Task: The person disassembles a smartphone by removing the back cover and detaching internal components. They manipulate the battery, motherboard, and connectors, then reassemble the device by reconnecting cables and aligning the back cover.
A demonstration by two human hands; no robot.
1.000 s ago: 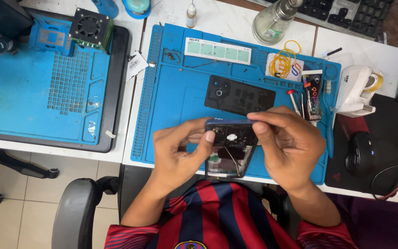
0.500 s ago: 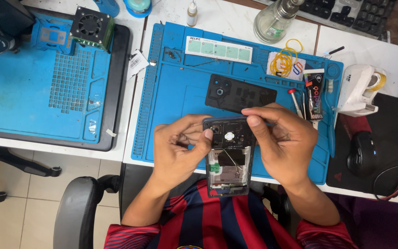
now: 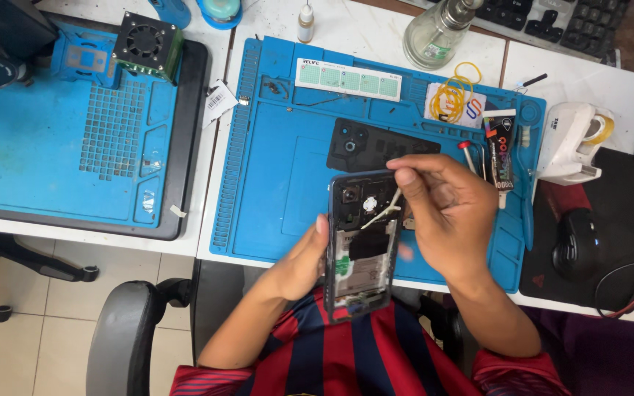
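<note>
Phone body (image 3: pixel 361 246), opened with its dark boards and silver plates exposed, stands upright over the near edge of the blue ribbed mat (image 3: pixel 273 183). Left hand (image 3: pixel 299 260) cups its left edge, fingers closed round it. Right hand (image 3: pixel 445 213) pinches a thin white strip (image 3: pixel 381 211) between thumb and forefinger, its end on the phone's upper part. Behind lie a matte black back cover (image 3: pixel 376 150), a long pale green-white label strip (image 3: pixel 348 78), a black glue tube (image 3: pixel 500 158) and yellow rubber bands (image 3: pixel 455 95).
</note>
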